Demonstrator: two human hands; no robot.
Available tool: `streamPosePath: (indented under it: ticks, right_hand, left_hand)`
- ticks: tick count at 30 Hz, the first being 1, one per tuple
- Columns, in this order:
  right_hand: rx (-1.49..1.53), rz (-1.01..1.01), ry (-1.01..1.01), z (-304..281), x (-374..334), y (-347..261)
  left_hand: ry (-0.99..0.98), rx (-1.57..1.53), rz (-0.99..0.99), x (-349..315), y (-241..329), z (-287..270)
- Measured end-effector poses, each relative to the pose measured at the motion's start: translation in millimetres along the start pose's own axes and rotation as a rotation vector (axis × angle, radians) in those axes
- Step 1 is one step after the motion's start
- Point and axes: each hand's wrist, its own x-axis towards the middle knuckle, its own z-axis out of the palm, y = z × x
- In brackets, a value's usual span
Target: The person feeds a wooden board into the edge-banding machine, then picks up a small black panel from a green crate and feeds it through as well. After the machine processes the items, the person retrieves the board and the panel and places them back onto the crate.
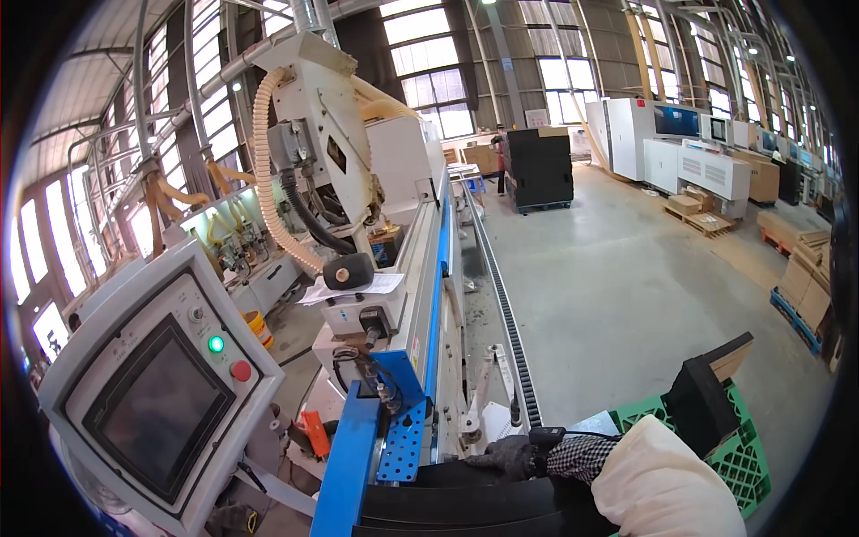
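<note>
My right hand (508, 458), in a dark grey glove, lies on the far edge of long black panels (474, 510) at the bottom of the view. Its fingers stretch left over the panel and look flat, not wrapped round it. A black device (547, 437) with a cable sits at the wrist, by a checked cuff and a pale sleeve (667, 479). Just left of the panels stand a blue metal beam (347, 465) and a blue perforated plate (400, 455) of the machine. My left hand does not show.
A control panel (161, 403) with a dark screen, green light and red button stands at left. The machine's blue-edged bed (436, 268) and a roller track (501, 304) run away ahead. At right is a green plastic pallet (752, 456) with a black board (702, 403); a black stack (539, 170) stands farther off.
</note>
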Motion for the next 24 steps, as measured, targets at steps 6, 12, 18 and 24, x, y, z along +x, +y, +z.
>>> streamPosePath:
  ticks: [6,12,18,24]
  right_hand:
    - [0.004,-0.034,-0.011,5.1,3.0,6.1]
    - [-0.033,0.088,-0.094,-15.0,3.6,-10.4]
    - [-0.055,0.084,-0.12,-15.7,9.7,-6.7]
    - [-0.056,0.082,-0.084,-8.5,8.6,-7.0]
  left_hand:
    - [0.069,-0.009,0.049,0.3,1.1,0.3]
    - [0.104,-0.026,0.11,4.5,4.0,-7.3]
    - [0.085,-0.01,0.065,7.9,8.8,-9.1]
    - [0.088,-0.023,0.066,8.4,8.6,-11.3]
